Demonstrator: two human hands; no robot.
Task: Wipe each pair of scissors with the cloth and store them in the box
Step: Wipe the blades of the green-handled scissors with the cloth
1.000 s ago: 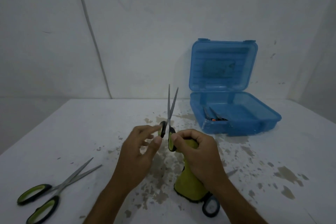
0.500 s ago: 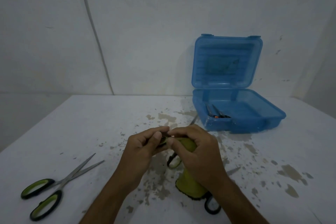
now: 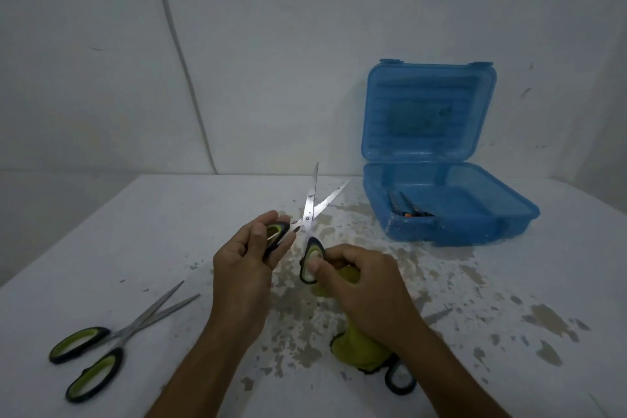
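I hold a pair of green-and-black scissors (image 3: 310, 214) above the table, blades spread apart and pointing up and away. My left hand (image 3: 242, 261) grips the left handle loop. My right hand (image 3: 364, 288) pinches the right handle loop and also holds the yellow-green cloth (image 3: 356, 346), which hangs down to the table. The blue box (image 3: 475, 227) stands open at the right rear with small scissors (image 3: 405, 207) inside. A second green-handled pair (image 3: 112, 343) lies open at the front left. A third pair (image 3: 402, 380) lies partly under the cloth and my right forearm.
The white table (image 3: 169, 231) is stained with worn patches around the middle and right. A white wall stands close behind the table and the box's raised lid (image 3: 427, 112) leans toward it.
The scissors were down between my closed-together hands half a second ago; now they are raised with the blades spread wide and my hands pulled apart.
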